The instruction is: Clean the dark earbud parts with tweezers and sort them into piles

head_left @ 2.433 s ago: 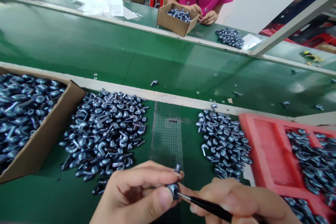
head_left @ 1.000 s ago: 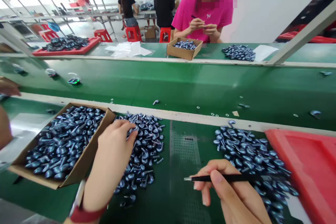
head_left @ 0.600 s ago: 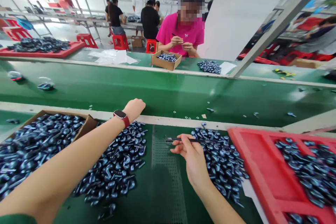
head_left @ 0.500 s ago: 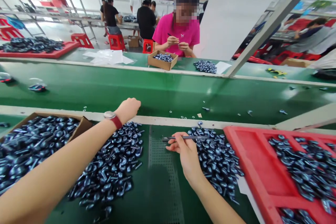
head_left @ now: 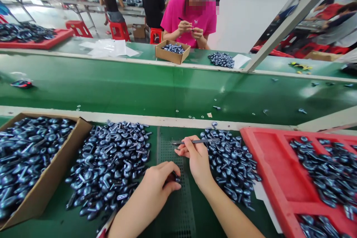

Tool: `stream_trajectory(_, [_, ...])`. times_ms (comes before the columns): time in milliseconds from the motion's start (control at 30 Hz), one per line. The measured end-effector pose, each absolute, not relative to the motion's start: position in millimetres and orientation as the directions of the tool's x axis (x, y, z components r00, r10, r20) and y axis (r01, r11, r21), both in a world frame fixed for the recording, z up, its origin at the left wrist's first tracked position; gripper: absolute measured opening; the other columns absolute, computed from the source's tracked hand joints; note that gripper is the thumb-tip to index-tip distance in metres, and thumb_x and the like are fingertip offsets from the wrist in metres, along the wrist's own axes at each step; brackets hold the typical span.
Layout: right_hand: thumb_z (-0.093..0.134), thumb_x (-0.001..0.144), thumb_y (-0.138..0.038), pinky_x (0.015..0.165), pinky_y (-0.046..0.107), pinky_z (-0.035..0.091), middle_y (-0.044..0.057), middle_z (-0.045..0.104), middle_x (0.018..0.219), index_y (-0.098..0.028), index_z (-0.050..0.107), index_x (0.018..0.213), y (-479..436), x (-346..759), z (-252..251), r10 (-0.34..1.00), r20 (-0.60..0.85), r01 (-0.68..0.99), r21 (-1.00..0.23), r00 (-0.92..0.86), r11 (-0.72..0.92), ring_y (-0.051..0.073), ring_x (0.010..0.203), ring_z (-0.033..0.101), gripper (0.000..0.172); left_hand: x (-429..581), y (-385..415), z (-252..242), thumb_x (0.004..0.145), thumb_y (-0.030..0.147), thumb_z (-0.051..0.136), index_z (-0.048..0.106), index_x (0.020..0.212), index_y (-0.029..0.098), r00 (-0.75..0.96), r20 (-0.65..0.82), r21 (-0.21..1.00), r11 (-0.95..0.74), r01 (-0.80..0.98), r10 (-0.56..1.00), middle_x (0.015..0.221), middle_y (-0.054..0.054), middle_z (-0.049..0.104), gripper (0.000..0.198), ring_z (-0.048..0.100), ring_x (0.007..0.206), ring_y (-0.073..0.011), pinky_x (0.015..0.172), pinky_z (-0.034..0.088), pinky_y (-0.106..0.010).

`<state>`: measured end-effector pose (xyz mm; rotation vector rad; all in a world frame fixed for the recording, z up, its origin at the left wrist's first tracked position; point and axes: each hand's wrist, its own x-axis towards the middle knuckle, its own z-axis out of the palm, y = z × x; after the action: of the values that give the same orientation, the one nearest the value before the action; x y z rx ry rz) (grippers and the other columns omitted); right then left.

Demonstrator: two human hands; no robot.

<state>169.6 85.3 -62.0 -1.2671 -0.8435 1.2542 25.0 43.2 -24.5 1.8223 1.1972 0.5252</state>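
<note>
My left hand (head_left: pixel 158 182) is curled over the perforated strip (head_left: pixel 174 200) of the green bench, fingers closed on a small dark metal part (head_left: pixel 176 177) that peeks out at the fingertips. My right hand (head_left: pixel 195 158) rests just beyond it, pinching thin black tweezers (head_left: pixel 195 141) that point left. A loose heap of shiny blue-grey metal parts (head_left: pixel 111 163) lies to the left of my hands. A second heap (head_left: pixel 231 161) lies right of them.
A cardboard box (head_left: pixel 60 158) full of the same parts stands at the left. A red foam tray (head_left: pixel 267 167) holding more parts sits at the right. Beyond runs a green conveyor belt (head_left: pixel 139 85). A person in a pink shirt (head_left: pixel 184 11) works opposite over a small box (head_left: pixel 173 52).
My left arm, stretched out to the belt's near rail half a second ago, has drawn back close to me with a part in its fingers. The right hand kept the tweezers and barely moved.
</note>
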Motion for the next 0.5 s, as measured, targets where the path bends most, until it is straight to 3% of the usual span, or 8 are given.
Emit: stream_trajectory(500, [0.057, 0.092, -0.032, 0.063, 0.031, 0.055, -0.006, 0.059, 0.062, -0.014, 0.059, 0.081, 82.2, 168.1, -64.7, 0.97, -0.129, -0.168, -0.981, 0.206, -0.095, 0.01, 0.052, 0.059, 0.02, 24.8, 46.8, -30.0, 0.082, 0.002, 0.052, 0.069, 0.084, 0.018, 0.448, -0.091, 0.895, -0.124, 0.428, 0.889, 0.089, -0.003, 0.066, 0.024, 0.062, 0.083, -0.0157, 0.077, 0.047, -0.026])
